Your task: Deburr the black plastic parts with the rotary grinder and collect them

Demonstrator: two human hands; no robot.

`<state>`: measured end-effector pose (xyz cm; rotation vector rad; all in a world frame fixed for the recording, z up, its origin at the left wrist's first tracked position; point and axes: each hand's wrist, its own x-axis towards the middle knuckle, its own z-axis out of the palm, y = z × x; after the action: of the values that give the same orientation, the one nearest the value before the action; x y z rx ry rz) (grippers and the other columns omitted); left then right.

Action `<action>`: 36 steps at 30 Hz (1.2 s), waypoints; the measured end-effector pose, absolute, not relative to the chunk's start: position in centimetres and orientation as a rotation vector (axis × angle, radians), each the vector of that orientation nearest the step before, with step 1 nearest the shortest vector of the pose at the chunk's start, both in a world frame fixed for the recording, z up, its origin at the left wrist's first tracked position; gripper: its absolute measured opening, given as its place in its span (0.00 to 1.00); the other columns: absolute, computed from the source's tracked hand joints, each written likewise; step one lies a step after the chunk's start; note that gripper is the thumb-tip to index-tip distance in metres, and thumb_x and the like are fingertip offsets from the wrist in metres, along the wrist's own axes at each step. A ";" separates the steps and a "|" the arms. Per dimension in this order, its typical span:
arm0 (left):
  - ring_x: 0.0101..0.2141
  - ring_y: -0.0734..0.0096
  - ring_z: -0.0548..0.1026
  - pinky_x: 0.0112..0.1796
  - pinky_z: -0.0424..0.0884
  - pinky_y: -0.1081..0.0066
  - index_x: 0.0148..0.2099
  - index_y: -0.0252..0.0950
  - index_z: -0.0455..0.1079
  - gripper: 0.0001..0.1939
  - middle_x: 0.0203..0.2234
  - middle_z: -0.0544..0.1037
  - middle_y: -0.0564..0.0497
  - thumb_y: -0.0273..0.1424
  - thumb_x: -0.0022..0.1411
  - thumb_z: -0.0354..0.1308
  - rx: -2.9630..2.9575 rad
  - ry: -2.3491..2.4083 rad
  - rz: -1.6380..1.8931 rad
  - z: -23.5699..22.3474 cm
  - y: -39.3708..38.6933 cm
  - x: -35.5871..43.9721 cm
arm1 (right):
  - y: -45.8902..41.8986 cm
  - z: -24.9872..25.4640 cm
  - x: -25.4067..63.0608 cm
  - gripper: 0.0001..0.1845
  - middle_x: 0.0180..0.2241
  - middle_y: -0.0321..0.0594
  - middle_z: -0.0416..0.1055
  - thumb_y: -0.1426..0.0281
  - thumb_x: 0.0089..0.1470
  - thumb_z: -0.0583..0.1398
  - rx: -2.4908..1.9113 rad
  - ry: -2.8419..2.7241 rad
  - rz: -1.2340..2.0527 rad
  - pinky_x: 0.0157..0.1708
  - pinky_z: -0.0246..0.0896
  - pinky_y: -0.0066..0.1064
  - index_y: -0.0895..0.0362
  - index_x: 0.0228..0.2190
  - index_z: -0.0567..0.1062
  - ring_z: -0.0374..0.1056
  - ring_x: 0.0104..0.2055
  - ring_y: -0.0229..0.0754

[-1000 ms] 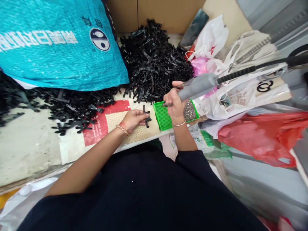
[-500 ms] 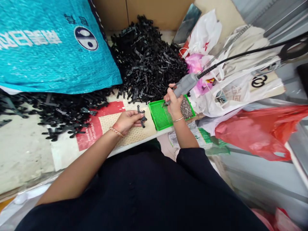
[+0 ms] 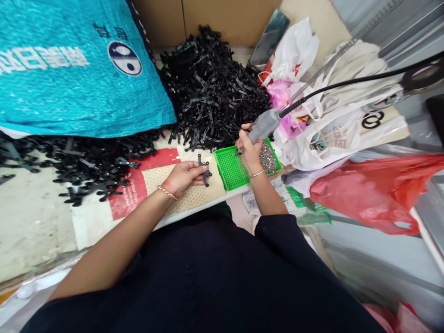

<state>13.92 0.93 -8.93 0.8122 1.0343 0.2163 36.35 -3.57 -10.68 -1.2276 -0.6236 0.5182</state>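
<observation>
Between the fingertips and thumb of my left hand is a small black plastic part with several arms, held over a beige honeycomb-patterned mat. My right hand is wrapped round a grey electric screwdriver, whose cable runs off to the upper right. The tool slants down to the left, its tip over the green perforated tray. Small silvery screws lie heaped in the tray's right end. My right wrist partly covers the middle of the tray.
A large heap of black plastic parts rises behind the tray, and another pile spreads at left. A blue sack lies over part of it. White plastic bags and a red bag crowd the right side.
Both hands keep their grips and stay almost in place. The screwdriver's rear end sits slightly lower and further left; the whole view has shifted a little.
</observation>
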 end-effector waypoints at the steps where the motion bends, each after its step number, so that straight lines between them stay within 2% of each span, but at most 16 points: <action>1: 0.25 0.73 0.82 0.28 0.80 0.76 0.32 0.30 0.74 0.10 0.28 0.84 0.47 0.20 0.67 0.67 0.811 1.036 0.213 -8.9 0.9 13.9 | -3.6 -10.7 36.3 0.26 0.17 0.19 0.57 0.49 0.45 0.73 -1.235 -0.623 0.520 0.22 0.56 0.28 0.50 0.39 0.73 0.53 0.17 0.31; 6: 0.26 0.73 0.82 0.28 0.80 0.76 0.32 0.30 0.73 0.10 0.29 0.85 0.45 0.21 0.66 0.68 0.815 1.031 0.202 -9.0 0.9 13.8 | -3.7 -10.8 36.3 0.26 0.17 0.20 0.56 0.48 0.47 0.72 -1.232 -0.656 0.516 0.22 0.57 0.28 0.50 0.39 0.73 0.54 0.18 0.31; 15: 0.27 0.73 0.83 0.29 0.80 0.76 0.33 0.30 0.74 0.11 0.30 0.85 0.45 0.25 0.63 0.73 0.817 1.018 0.211 -9.7 1.0 13.7 | -3.5 -11.5 36.4 0.28 0.19 0.21 0.59 0.46 0.44 0.72 -1.255 -0.683 0.517 0.20 0.56 0.28 0.50 0.37 0.70 0.53 0.17 0.30; 22: 0.26 0.72 0.83 0.28 0.79 0.77 0.32 0.31 0.74 0.10 0.29 0.85 0.45 0.24 0.64 0.71 0.809 1.016 0.235 -9.6 0.9 13.9 | -3.7 -11.1 36.5 0.28 0.18 0.21 0.58 0.45 0.48 0.71 -1.299 -0.716 0.481 0.23 0.58 0.30 0.50 0.40 0.72 0.56 0.18 0.32; 27: 0.26 0.72 0.82 0.30 0.80 0.75 0.32 0.31 0.74 0.10 0.28 0.84 0.44 0.23 0.65 0.70 0.803 1.008 0.239 -9.8 0.8 14.1 | -4.4 -7.8 35.2 0.26 0.18 0.20 0.48 0.48 0.51 0.70 -1.148 -0.630 0.425 0.23 0.54 0.29 0.47 0.46 0.72 0.50 0.17 0.32; 31: 0.26 0.71 0.82 0.32 0.80 0.73 0.33 0.31 0.73 0.10 0.27 0.84 0.45 0.24 0.64 0.72 0.796 0.999 0.266 -10.2 0.9 14.1 | -5.3 -5.7 31.0 0.23 0.18 0.21 0.44 0.47 0.56 0.67 -1.090 -0.647 0.566 0.23 0.55 0.30 0.45 0.46 0.72 0.45 0.17 0.33; 36: 0.27 0.70 0.82 0.33 0.80 0.71 0.33 0.31 0.73 0.11 0.27 0.83 0.46 0.25 0.64 0.72 0.815 0.982 0.267 -10.3 0.9 13.9 | -5.4 -6.2 26.3 0.27 0.17 0.19 0.44 0.44 0.50 0.70 -1.081 -0.674 0.782 0.21 0.52 0.31 0.46 0.41 0.69 0.46 0.16 0.32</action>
<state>13.91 0.88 -10.28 0.8151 0.9817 0.2666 26.33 -5.38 -6.21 -1.0811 -0.6739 0.7822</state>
